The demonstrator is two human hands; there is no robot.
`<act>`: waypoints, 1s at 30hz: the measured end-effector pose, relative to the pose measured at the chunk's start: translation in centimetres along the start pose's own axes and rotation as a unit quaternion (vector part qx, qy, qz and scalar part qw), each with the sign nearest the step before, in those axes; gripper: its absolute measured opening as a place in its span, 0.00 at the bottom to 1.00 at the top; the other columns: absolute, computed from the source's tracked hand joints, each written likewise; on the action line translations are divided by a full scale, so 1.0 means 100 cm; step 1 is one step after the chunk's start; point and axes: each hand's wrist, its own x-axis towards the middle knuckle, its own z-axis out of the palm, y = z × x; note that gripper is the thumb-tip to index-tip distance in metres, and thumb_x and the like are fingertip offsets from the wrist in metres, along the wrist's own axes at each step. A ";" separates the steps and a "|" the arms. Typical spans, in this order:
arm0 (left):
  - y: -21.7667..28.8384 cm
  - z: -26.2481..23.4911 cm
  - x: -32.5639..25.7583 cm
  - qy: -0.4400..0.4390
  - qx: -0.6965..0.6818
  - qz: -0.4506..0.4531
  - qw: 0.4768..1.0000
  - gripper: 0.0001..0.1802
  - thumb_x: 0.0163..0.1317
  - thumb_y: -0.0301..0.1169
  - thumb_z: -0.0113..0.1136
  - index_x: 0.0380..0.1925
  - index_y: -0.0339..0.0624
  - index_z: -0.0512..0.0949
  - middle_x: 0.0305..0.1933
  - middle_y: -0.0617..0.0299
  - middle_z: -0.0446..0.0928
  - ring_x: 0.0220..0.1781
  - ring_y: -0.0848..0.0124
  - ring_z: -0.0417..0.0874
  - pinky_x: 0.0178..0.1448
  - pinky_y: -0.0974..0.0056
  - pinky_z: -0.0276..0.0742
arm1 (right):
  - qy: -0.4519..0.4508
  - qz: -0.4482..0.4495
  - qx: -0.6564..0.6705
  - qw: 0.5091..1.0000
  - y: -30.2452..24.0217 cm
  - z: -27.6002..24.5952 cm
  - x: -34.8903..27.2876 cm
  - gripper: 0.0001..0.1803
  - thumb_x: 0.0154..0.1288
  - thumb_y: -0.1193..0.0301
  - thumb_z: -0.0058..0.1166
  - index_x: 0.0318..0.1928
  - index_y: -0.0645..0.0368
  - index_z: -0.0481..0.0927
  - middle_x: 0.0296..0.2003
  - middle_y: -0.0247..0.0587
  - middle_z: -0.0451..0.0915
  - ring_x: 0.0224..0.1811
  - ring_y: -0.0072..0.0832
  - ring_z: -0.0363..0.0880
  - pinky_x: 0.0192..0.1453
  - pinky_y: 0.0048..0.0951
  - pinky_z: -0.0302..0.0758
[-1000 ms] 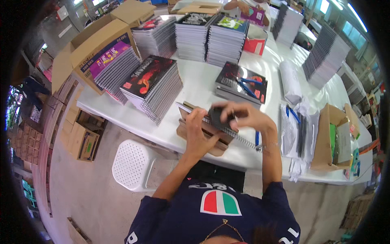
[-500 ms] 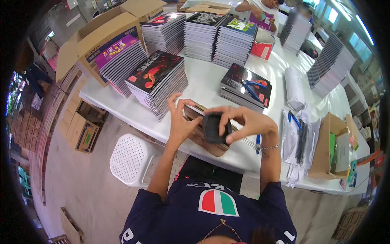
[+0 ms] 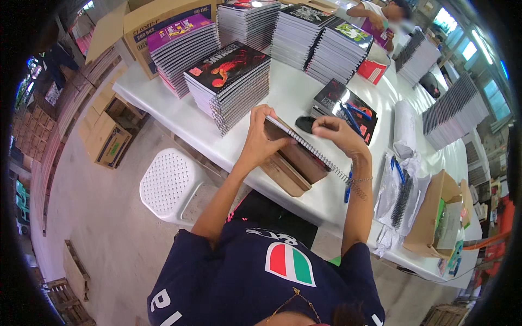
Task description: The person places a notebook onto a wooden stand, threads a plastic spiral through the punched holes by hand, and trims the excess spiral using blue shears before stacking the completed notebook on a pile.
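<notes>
My left hand [image 3: 260, 142] grips the upper left end of a spiral notebook [image 3: 298, 155], thumb on its brown face and fingers behind. The notebook is held tilted at the table's near edge. A wire coil [image 3: 341, 175] runs along its upper edge and sticks out past the right end. Just beyond that edge, my right hand [image 3: 338, 133] has its fingers curled at a dark round pad [image 3: 305, 124]. The fingers partly hide where they meet the pad. Under the notebook lies a brown wooden block [image 3: 285, 175].
Stacks of spiral notebooks [image 3: 234, 81] stand across the white table [image 3: 293, 92]. Blue-handled pliers [image 3: 353, 120] lie on a low pile. At right are a wrapped roll [image 3: 403, 130], loose black coils [image 3: 402, 204] and a cardboard box [image 3: 435, 217]. A white stool [image 3: 171, 182] stands left; a co-worker [image 3: 375, 19] is behind.
My right hand has moved up and right with the dark pad, off the notebook's face to beyond its coil edge. The notebook's brown face is now exposed. The whole view has shifted.
</notes>
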 end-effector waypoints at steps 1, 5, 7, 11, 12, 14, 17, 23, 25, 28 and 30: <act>-0.002 -0.004 -0.003 -0.006 0.007 0.000 1.000 0.37 0.35 0.30 0.79 0.44 0.42 0.65 0.48 0.52 0.63 0.56 0.55 0.66 0.62 0.58 0.63 | -0.030 -0.042 0.021 0.998 -0.001 0.006 -0.003 0.15 0.57 0.61 0.66 0.37 0.60 0.82 0.40 0.31 0.79 0.42 0.19 0.72 0.52 0.23 0.68; 0.002 -0.002 0.000 -0.014 -0.023 -0.015 1.000 0.32 0.37 0.22 0.70 0.44 0.42 0.65 0.47 0.54 0.63 0.59 0.56 0.67 0.66 0.59 0.61 | -0.052 -0.053 0.043 0.996 -0.019 0.007 -0.003 0.14 0.55 0.64 0.67 0.37 0.59 0.81 0.50 0.35 0.78 0.45 0.21 0.73 0.54 0.22 0.67; -0.002 -0.005 0.005 -0.008 -0.034 -0.018 0.999 0.30 0.39 0.20 0.68 0.44 0.42 0.65 0.47 0.54 0.63 0.59 0.57 0.67 0.66 0.59 0.61 | -0.155 -0.098 0.091 0.979 -0.030 0.014 -0.014 0.13 0.55 0.65 0.67 0.36 0.59 0.82 0.56 0.38 0.76 0.50 0.23 0.73 0.59 0.25 0.66; -0.014 -0.007 -0.001 -0.015 -0.042 -0.008 0.999 0.29 0.39 0.25 0.72 0.42 0.41 0.66 0.45 0.54 0.64 0.53 0.57 0.68 0.61 0.60 0.65 | -0.199 -0.142 0.083 0.966 -0.055 0.030 -0.018 0.13 0.53 0.67 0.69 0.35 0.60 0.82 0.59 0.40 0.75 0.59 0.27 0.68 0.69 0.31 0.56; -0.014 -0.009 0.000 -0.020 -0.045 -0.006 0.999 0.29 0.39 0.25 0.73 0.41 0.41 0.66 0.45 0.54 0.64 0.53 0.58 0.68 0.61 0.60 0.65 | -0.168 -0.165 0.027 0.971 -0.052 0.034 -0.016 0.15 0.53 0.64 0.69 0.35 0.62 0.83 0.50 0.38 0.80 0.51 0.24 0.73 0.60 0.28 0.65; -0.011 -0.008 0.001 -0.027 -0.064 -0.017 0.997 0.30 0.39 0.27 0.74 0.41 0.41 0.66 0.45 0.55 0.64 0.52 0.58 0.68 0.60 0.61 0.65 | -0.049 -0.057 -0.104 0.992 -0.040 0.022 0.004 0.17 0.53 0.62 0.69 0.35 0.63 0.83 0.41 0.36 0.81 0.44 0.22 0.73 0.52 0.27 0.68; -0.009 -0.012 0.002 -0.036 -0.049 -0.012 0.998 0.30 0.38 0.30 0.75 0.40 0.42 0.67 0.44 0.56 0.64 0.52 0.59 0.68 0.59 0.62 0.65 | -0.007 0.003 -0.166 0.986 -0.008 0.013 0.023 0.16 0.57 0.61 0.66 0.35 0.63 0.82 0.33 0.31 0.79 0.42 0.18 0.71 0.48 0.25 0.68; -0.003 -0.010 0.004 -0.049 -0.076 -0.028 0.996 0.31 0.38 0.32 0.77 0.40 0.43 0.67 0.43 0.57 0.64 0.51 0.61 0.68 0.58 0.62 0.65 | -0.077 -0.116 0.140 0.980 -0.008 0.011 -0.004 0.15 0.58 0.63 0.65 0.39 0.60 0.81 0.39 0.29 0.77 0.43 0.17 0.71 0.52 0.23 0.68; -0.004 -0.011 0.001 -0.050 -0.073 -0.034 0.995 0.31 0.38 0.32 0.77 0.40 0.43 0.67 0.43 0.57 0.64 0.51 0.61 0.68 0.58 0.62 0.65 | -0.100 -0.065 0.081 0.990 -0.012 0.012 -0.002 0.17 0.55 0.60 0.67 0.38 0.59 0.82 0.46 0.36 0.80 0.48 0.20 0.73 0.57 0.25 0.67; -0.007 -0.014 0.005 -0.066 -0.062 -0.048 0.995 0.32 0.38 0.26 0.75 0.42 0.44 0.66 0.47 0.58 0.64 0.61 0.61 0.69 0.65 0.61 0.62 | -0.016 0.085 -0.083 0.993 -0.016 0.011 0.021 0.18 0.53 0.58 0.68 0.36 0.60 0.83 0.51 0.44 0.79 0.53 0.24 0.73 0.61 0.28 0.66; -0.003 -0.016 0.000 -0.087 -0.048 -0.035 0.994 0.30 0.40 0.25 0.73 0.43 0.43 0.67 0.47 0.58 0.65 0.59 0.62 0.68 0.65 0.61 0.61 | -0.052 -0.053 0.008 0.997 -0.010 0.013 -0.004 0.16 0.54 0.62 0.68 0.36 0.60 0.83 0.51 0.42 0.79 0.52 0.23 0.73 0.59 0.26 0.67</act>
